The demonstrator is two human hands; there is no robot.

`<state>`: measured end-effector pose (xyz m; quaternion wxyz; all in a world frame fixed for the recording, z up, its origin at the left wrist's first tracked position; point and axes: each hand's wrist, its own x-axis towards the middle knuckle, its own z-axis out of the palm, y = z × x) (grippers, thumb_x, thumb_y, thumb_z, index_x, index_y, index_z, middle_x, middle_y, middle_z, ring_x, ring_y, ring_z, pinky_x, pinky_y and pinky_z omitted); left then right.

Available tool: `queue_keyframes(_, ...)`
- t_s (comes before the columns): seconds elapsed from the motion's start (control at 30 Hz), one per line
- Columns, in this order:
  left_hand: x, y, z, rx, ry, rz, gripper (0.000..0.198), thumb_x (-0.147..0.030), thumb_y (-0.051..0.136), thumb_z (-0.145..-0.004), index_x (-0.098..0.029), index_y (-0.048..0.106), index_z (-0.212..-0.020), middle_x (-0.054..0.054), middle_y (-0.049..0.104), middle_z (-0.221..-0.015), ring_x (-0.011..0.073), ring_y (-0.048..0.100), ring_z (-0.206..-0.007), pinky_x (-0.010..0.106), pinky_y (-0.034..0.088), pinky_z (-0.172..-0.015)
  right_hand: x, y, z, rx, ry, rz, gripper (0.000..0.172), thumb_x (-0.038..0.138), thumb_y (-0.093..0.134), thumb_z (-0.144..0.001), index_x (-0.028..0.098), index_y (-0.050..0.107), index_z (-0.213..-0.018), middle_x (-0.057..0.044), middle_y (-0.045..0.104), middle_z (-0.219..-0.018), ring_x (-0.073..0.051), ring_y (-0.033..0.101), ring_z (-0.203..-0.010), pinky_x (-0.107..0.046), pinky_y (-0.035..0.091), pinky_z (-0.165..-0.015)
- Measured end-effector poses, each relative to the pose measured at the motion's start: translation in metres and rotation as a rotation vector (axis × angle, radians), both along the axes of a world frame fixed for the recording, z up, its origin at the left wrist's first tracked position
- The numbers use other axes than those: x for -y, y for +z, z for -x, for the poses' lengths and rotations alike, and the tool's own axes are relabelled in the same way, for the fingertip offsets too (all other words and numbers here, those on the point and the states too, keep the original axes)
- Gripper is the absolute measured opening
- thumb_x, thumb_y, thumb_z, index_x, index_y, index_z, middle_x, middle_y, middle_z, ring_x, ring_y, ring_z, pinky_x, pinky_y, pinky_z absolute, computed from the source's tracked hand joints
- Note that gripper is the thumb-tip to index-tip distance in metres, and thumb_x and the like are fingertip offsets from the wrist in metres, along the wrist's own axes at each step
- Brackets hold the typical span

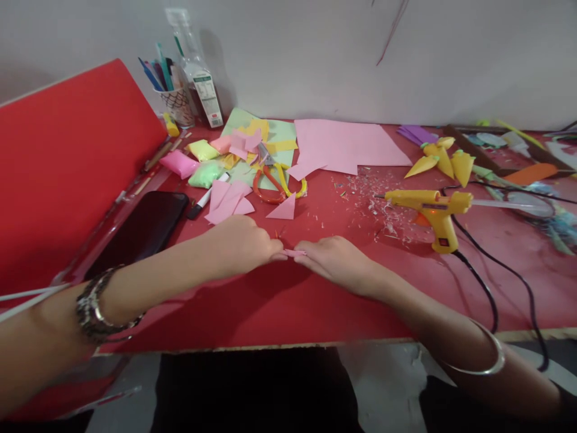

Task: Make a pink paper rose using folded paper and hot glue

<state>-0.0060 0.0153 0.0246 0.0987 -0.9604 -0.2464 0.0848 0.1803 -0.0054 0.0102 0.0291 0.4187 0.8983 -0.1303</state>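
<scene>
The person's left hand (246, 243) and right hand (337, 258) meet over the near part of the red tabletop (279, 316), each closed in a pinch on one end of a small folded strip of pink paper (295, 253). The strip spans the narrow gap between the fingertips; its exact folds are too small to make out. The step in hand looks like folding or creasing — which of the two cannot be told.

The next move seems to call for an even pinch at both ends, with light pressure so that the thin paper neither tears nor twists. A loose pink paper triangle (285, 208) lies just beyond the hands, near the scissors (280, 187). To the right — apart from the right hand — a yellow glue gun (428, 204) rests on its side, nozzle pointing left.
</scene>
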Motion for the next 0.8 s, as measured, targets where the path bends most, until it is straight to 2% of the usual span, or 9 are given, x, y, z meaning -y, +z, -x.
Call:
queue_keyframes(0.07, -0.0011, -0.0005, -0.0013, 0.048, 0.077, 0.118, 0.044, -0.037, 0.029, -0.089, -0.017, 0.054, -0.059, 0.000, 0.051, -0.043, 0.0124, 0.047, -0.039, 0.025, 0.017, -0.040, 0.0007, -0.0044, 0.0006, 0.068, 0.025, -0.138, 0.037, 0.038, 0.026, -0.090, 0.015, 0.054, -0.080, -0.002, 0.059, -0.062, -0.011, 0.045, -0.049, -0.024, 0.018, -0.047)
queue_keyframes(0.17, -0.0016, 0.0021, -0.0016, 0.173, 0.163, 0.377, 0.048, -0.040, 0.025, -0.089, -0.016, 0.050, -0.054, -0.002, 0.046, -0.043, 0.0097, 0.043, -0.039, 0.022, 0.021, -0.040, 0.0021, -0.0078, -0.0003, 0.077, 0.114, -0.319, 0.041, 0.036, 0.022, -0.091, 0.016, 0.054, -0.076, -0.001, 0.059, -0.058, -0.011, 0.043, -0.045, -0.026, 0.017, -0.047)
queue_keyframes(0.23, -0.0024, 0.0051, -0.0012, 0.222, 0.225, 0.613, 0.047, -0.040, 0.025, -0.088, -0.016, 0.044, -0.052, -0.004, 0.043, -0.041, 0.0084, 0.041, -0.037, 0.020, 0.024, -0.040, 0.0031, -0.0084, -0.0012, 0.038, 0.172, -0.419, 0.043, 0.031, 0.020, -0.092, 0.016, 0.053, -0.070, 0.000, 0.057, -0.052, -0.010, 0.040, -0.042, -0.026, 0.018, -0.048)
queue_keyframes(0.37, -0.0064, 0.0077, -0.0004, 0.231, 0.378, 1.191, 0.044, -0.043, 0.026, -0.087, -0.018, 0.033, -0.052, -0.007, 0.035, -0.032, 0.0073, 0.037, -0.030, 0.018, 0.030, -0.038, 0.0048, -0.0077, -0.0018, -0.036, 0.247, -0.537, 0.043, 0.023, 0.018, -0.093, 0.016, 0.050, -0.065, 0.002, 0.052, -0.046, -0.009, 0.035, -0.038, -0.025, 0.021, -0.049)
queue_keyframes(0.47, -0.0089, 0.0042, 0.0010, 0.236, 0.396, 1.485, 0.044, -0.043, 0.025, -0.087, -0.019, 0.031, -0.051, -0.008, 0.030, -0.029, 0.0075, 0.034, -0.027, 0.018, 0.030, -0.035, 0.0063, -0.0064, -0.0012, -0.041, 0.275, -0.581, 0.043, 0.022, 0.018, -0.093, 0.016, 0.049, -0.064, 0.003, 0.049, -0.043, -0.009, 0.033, -0.037, -0.025, 0.021, -0.049)
queue_keyframes(0.57, -0.0084, 0.0004, 0.0033, 0.258, 0.417, 1.634, 0.042, -0.042, 0.026, -0.087, -0.020, 0.031, -0.053, -0.009, 0.026, -0.029, 0.0078, 0.032, -0.026, 0.018, 0.027, -0.032, 0.0076, -0.0056, -0.0006, -0.059, 0.287, -0.627, 0.042, 0.022, 0.020, -0.092, 0.016, 0.048, -0.062, 0.003, 0.047, -0.042, -0.009, 0.033, -0.037, -0.025, 0.021, -0.049)
queue_keyframes(0.67, -0.0061, 0.0011, 0.0048, 0.267, 0.460, 1.679, 0.040, -0.040, 0.025, -0.088, -0.020, 0.033, -0.054, -0.009, 0.026, -0.029, 0.0073, 0.031, -0.026, 0.017, 0.027, -0.031, 0.0078, -0.0065, -0.0007, -0.087, 0.303, -0.636, 0.043, 0.024, 0.021, -0.093, 0.016, 0.047, -0.060, 0.003, 0.046, -0.041, -0.009, 0.033, -0.037, -0.025, 0.021, -0.048)
queue_keyframes(0.73, -0.0044, 0.0043, 0.0045, 0.243, 0.446, 1.619, 0.041, -0.039, 0.024, -0.089, -0.020, 0.034, -0.054, -0.009, 0.027, -0.029, 0.0072, 0.033, -0.026, 0.017, 0.029, -0.033, 0.0072, -0.0082, -0.0012, -0.083, 0.311, -0.616, 0.044, 0.026, 0.019, -0.093, 0.017, 0.047, -0.061, 0.003, 0.046, -0.041, -0.008, 0.033, -0.037, -0.025, 0.020, -0.048)
queue_keyframes(0.8, -0.0022, 0.0081, 0.0033, 0.202, 0.408, 1.478, 0.042, -0.037, 0.022, -0.089, -0.019, 0.038, -0.055, -0.008, 0.032, -0.031, 0.0071, 0.037, -0.029, 0.016, 0.031, -0.035, 0.0065, -0.0100, -0.0018, -0.067, 0.317, -0.590, 0.045, 0.027, 0.018, -0.093, 0.017, 0.047, -0.061, 0.003, 0.047, -0.042, -0.008, 0.032, -0.037, -0.025, 0.020, -0.048)
